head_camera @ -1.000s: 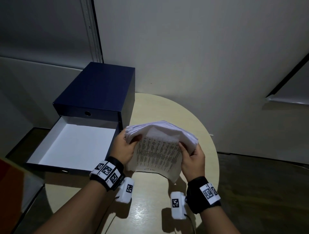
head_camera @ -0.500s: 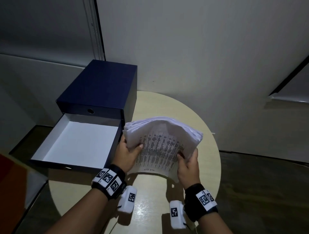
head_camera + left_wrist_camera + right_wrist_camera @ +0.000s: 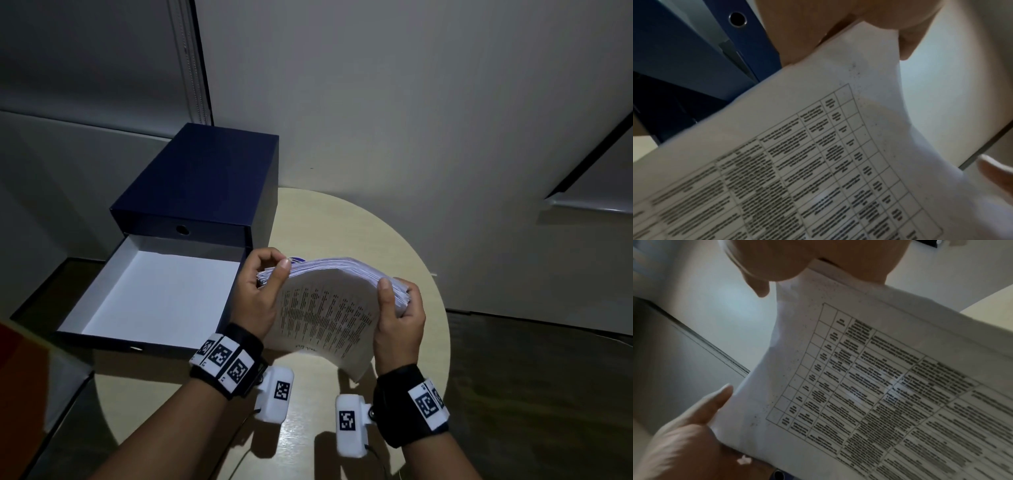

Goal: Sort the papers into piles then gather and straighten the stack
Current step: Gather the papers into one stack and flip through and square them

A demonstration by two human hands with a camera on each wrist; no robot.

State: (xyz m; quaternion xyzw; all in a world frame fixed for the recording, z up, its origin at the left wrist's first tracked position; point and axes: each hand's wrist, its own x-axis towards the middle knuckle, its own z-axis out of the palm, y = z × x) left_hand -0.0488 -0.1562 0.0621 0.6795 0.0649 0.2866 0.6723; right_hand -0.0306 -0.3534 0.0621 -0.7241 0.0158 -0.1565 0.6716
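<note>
A thick stack of white printed papers (image 3: 329,308) is held in the air over the round table (image 3: 342,219), bowed upward with its lower edge hanging toward me. My left hand (image 3: 263,284) grips the stack's left end, thumb on the printed face and fingers curled over the top. At the right end my right hand (image 3: 400,308) grips it, thumb on top. In both wrist views the sheet facing me (image 3: 818,162) (image 3: 879,394) shows a printed table of text. The far side of the stack is hidden.
A dark blue box (image 3: 205,185) stands at the table's back left, its white-lined drawer (image 3: 154,291) pulled out toward me. A light wall stands close behind the table. Dark floor shows to the right.
The stack has risen and tipped flatter, so its top edge now shows. Both hands shifted up along the stack's ends, and the left thumb now sits near the top edge.
</note>
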